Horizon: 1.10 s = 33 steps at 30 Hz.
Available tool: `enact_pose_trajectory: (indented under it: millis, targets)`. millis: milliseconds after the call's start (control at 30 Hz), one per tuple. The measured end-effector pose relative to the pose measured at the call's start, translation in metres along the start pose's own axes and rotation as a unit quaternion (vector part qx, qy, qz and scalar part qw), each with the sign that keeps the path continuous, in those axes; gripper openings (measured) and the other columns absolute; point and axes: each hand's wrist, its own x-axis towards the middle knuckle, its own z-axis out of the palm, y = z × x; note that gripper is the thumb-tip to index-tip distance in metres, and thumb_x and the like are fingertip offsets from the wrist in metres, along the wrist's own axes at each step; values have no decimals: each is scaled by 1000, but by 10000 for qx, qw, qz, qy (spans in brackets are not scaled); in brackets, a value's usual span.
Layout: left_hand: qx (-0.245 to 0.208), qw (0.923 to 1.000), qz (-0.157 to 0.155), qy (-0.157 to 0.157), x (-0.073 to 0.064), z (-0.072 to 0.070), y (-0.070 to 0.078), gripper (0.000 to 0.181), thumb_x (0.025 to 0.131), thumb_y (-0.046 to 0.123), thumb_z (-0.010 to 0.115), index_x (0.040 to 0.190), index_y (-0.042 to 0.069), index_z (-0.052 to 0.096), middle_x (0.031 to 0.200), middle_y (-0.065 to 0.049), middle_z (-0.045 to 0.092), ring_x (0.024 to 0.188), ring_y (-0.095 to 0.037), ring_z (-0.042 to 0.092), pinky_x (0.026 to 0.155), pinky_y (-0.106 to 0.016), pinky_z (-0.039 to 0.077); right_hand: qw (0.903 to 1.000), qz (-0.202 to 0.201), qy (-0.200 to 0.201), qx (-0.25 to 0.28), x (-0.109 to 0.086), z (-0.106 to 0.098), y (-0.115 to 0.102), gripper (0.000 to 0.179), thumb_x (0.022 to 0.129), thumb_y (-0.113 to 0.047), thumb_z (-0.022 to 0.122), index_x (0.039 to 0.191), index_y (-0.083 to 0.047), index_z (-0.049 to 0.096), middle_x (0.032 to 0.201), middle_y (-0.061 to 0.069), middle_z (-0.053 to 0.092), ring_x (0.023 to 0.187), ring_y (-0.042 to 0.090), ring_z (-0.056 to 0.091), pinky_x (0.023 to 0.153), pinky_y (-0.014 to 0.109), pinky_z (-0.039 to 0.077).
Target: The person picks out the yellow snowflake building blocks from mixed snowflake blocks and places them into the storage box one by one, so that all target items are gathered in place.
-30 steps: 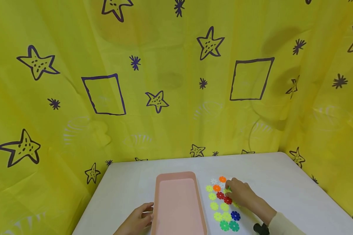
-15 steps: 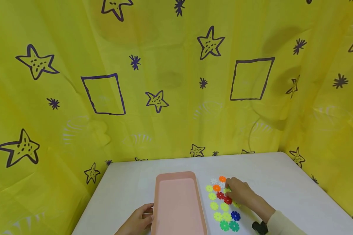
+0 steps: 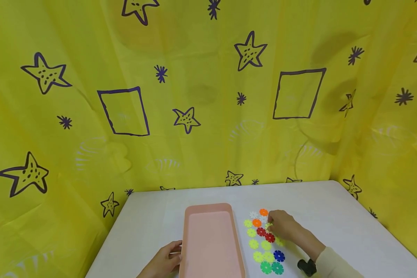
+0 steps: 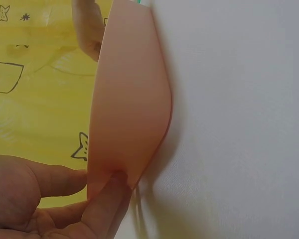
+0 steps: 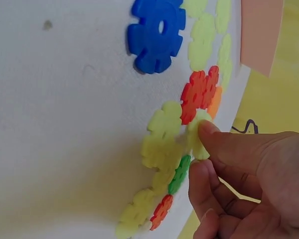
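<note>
In the right wrist view my right hand pinches a pale yellow snowflake disc between thumb and fingertips, tilted up close over its neighbours. In the head view this hand bends down over the upper right of the disc group and hides part of it. Around it lie red, orange and white discs. My left hand is at the left side of a pink tray. Up close, its thumb tip meets the tray's rim while a finger touches the outer wall.
More yellow discs, a blue disc and two green discs lie nearer the front, right of the tray. A dark object sits beside the right sleeve. A yellow curtain hangs behind the white table.
My right fingertips have shifted slightly in among the discs, and the bit of green that showed beside them is now hidden. The left hand and tray stay in place.
</note>
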Motion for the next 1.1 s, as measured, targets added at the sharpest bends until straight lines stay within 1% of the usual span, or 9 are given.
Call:
enact_pose_trajectory:
  millis: [133,300,467,600,700,767,867,933,1100]
  targets:
    - [-58,9999,-80,24,0,0,0,56,102,-3,50,144,-30,26,132,-46,51,125,-55,59,97,-55,60,9998,-96,54,147,0,-3,1,10,93,-3,76,90,-7,67,85,4,62,76,20,54,73,34,59]
    - [-163,9998,-142,54,-1,1,2,56,102,-3,51,145,-29,27,133,-45,51,125,-53,60,98,-56,59,9999,-75,-24,75,1,-8,3,14,94,-9,78,88,-6,66,80,4,59,74,19,53,68,31,55]
    - [-223,9996,-172,70,-1,1,2,55,102,-3,51,145,-29,28,133,-45,51,125,-51,60,97,-56,60,9996,-131,-261,39,3,-14,7,21,95,-15,78,85,-6,62,78,5,55,73,19,52,65,30,49]
    - [-248,9995,-196,81,-1,1,2,56,102,-2,51,145,-29,27,133,-45,51,125,-50,60,97,-56,60,9984,-159,-486,256,3,-17,12,23,96,-17,77,83,-7,62,77,5,54,72,20,51,66,30,44]
    - [-238,9995,-195,96,-1,2,3,55,102,-2,51,145,-29,28,133,-45,51,125,-51,60,97,-57,59,9975,-188,-569,366,4,-19,14,22,97,-17,75,81,-7,64,74,4,55,71,19,52,66,30,44]
    - [-250,9994,-197,96,-1,2,3,55,102,-3,50,145,-29,28,133,-45,51,125,-51,60,97,-57,59,9974,-127,-564,427,6,-21,13,21,98,-16,74,81,-7,66,73,4,56,71,19,52,67,29,46]
    - [-288,9993,-202,85,-1,2,2,54,103,-2,50,146,-28,28,133,-44,52,125,-50,60,97,-57,59,9970,-66,-514,573,8,-22,11,17,100,-13,70,84,-5,69,74,4,59,72,19,54,67,29,50]
    - [-323,9992,-220,78,-1,2,1,55,103,-2,49,146,-28,28,133,-43,52,125,-49,61,97,-57,59,9966,-32,-463,682,10,-24,9,16,101,-11,68,86,-4,70,74,5,60,72,19,54,67,28,50]
    - [-318,9992,-236,102,-1,2,1,54,103,-2,49,146,-28,28,133,-43,52,125,-47,61,97,-56,60,9956,-234,-306,855,14,-25,-2,20,100,-11,69,82,-4,70,71,5,61,67,18,52,62,27,44]
